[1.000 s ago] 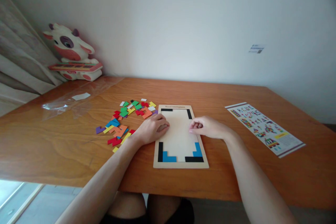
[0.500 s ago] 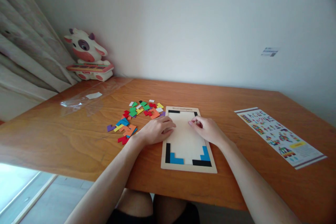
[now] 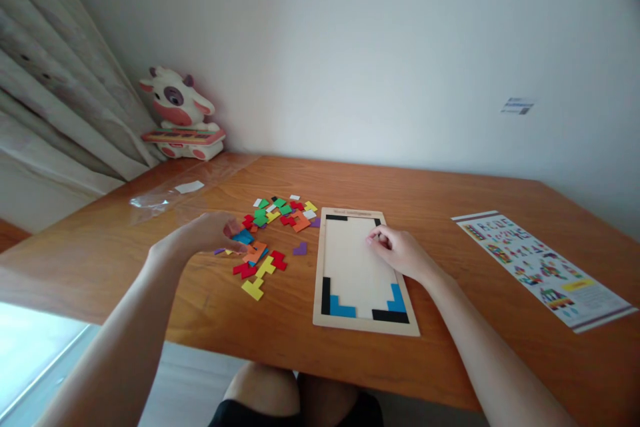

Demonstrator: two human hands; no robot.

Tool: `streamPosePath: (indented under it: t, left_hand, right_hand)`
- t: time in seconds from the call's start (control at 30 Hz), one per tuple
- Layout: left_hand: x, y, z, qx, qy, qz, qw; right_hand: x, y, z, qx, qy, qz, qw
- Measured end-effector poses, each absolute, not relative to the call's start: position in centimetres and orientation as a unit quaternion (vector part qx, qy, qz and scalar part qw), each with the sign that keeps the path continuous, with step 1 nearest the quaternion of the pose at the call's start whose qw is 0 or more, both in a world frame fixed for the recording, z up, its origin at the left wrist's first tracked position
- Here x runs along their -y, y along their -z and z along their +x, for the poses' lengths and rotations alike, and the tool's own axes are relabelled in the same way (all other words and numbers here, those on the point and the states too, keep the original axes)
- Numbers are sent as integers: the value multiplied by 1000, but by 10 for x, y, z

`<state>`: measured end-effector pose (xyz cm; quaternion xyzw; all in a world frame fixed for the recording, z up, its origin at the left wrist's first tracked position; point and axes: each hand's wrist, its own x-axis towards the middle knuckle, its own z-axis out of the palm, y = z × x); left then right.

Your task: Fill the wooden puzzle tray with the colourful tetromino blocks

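My left hand (image 3: 213,232) hovers over the left part of a pile of puzzle pieces, thumb and fingers apart. Just beyond its fingertips are a blue piece (image 3: 244,237) and an orange piece (image 3: 256,252). A wooden puzzle board (image 3: 319,293) lies flat, with black and blue pieces along its inner corners. Over the board's right edge is my right hand (image 3: 397,250), its fingers curled together; what they hold, if anything, is hidden. Close to its fingertips a black piece (image 3: 377,221) sits in the top right corner, partly covered.
Yellow pieces (image 3: 253,289), a purple piece (image 3: 300,249) and green pieces (image 3: 260,217) lie left of the board. A printed pattern sheet (image 3: 543,270) lies to the right. Clear plastic wrapping (image 3: 160,199) and a cow toy with a keyboard (image 3: 183,117) stand at the back left.
My left hand has moved left from the board to above the pieces, uncovering yellow, red and purple ones. My right hand stays at the board's right side. The view has shifted slightly.
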<state>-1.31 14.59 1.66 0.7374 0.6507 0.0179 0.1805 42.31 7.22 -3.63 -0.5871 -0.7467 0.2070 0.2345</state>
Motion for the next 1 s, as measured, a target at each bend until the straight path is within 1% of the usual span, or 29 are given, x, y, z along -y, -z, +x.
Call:
streamPosePath:
  t: [0.1,0.23,0.33,0.43,0.5,0.57,0.63,0.73,0.83,0.9,1.0]
  left_hand:
    - [-148,-10,-13,-670,-7,722,172]
    - [-152,-3,-15,-670,-22,709,219]
    - [-152,-6,-15,-665,-38,706,241]
    - [-146,-15,-8,-671,-63,705,223]
    - [-141,-20,4,-670,-92,711,195]
    - [-136,-22,26,-651,-139,725,176]
    - [-134,-18,56,-606,-181,754,176]
    - [-135,-5,107,-516,-243,782,251]
    - [-139,7,150,-398,-302,812,301]
    - [-140,14,167,-338,-330,838,272]
    - [-137,23,174,-257,-357,884,160]
  right_hand:
    - [-72,36,424,747,-212,-586,231]
    - [-72,36,424,747,-217,-583,234]
    - [-71,35,424,744,-220,-586,235]
    - [-71,33,424,734,-243,-587,240]
    - [-73,33,424,719,-263,-585,268]
    - [-75,34,426,691,-266,-592,317]
    - [-79,36,429,651,-253,-605,382]
    - [-86,41,436,590,-236,-614,468]
    - [-88,43,439,557,-238,-620,498]
    - [-87,42,435,558,-260,-615,494]
    - [-82,37,425,586,-324,-580,463]
